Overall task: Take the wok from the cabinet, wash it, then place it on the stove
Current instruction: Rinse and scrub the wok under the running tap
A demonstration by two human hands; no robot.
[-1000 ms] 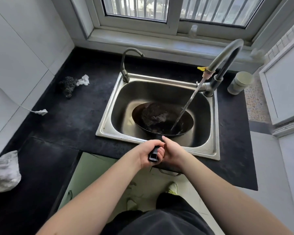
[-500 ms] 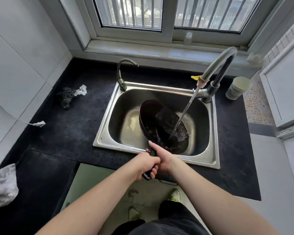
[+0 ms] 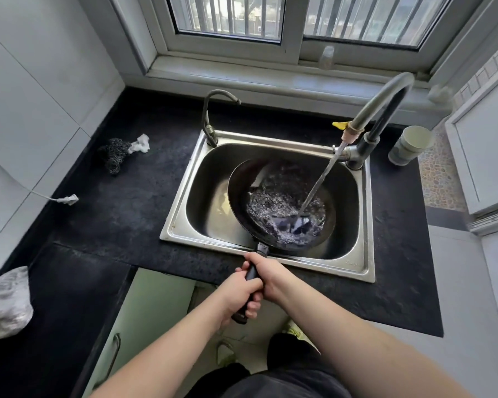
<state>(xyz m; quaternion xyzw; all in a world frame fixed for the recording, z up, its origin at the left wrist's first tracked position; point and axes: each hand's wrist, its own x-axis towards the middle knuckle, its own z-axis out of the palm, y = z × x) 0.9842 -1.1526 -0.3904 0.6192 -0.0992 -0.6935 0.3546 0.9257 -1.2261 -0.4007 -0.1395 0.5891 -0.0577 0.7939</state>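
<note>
Head view: wok (image 3: pixel 282 202) in sink (image 3: pixel 270 257), water pooled inside; both hands' fingers (image 3: pixel 252 307) wrapped round handle (image 3: pixel 252 272).

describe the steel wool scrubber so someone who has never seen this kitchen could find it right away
Start at the steel sink and look left across the black countertop toward the white wall. The scrubber is the dark, wiry grey clump there, with a crumpled white scrap at its right edge; nothing else nearby is dark and tangled.

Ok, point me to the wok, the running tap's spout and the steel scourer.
wok (image 3: pixel 242 196), head view, on its bare inner wall.
tap spout (image 3: pixel 354 130), head view, on the nozzle end.
steel scourer (image 3: pixel 114 155), head view, on its middle.
</note>
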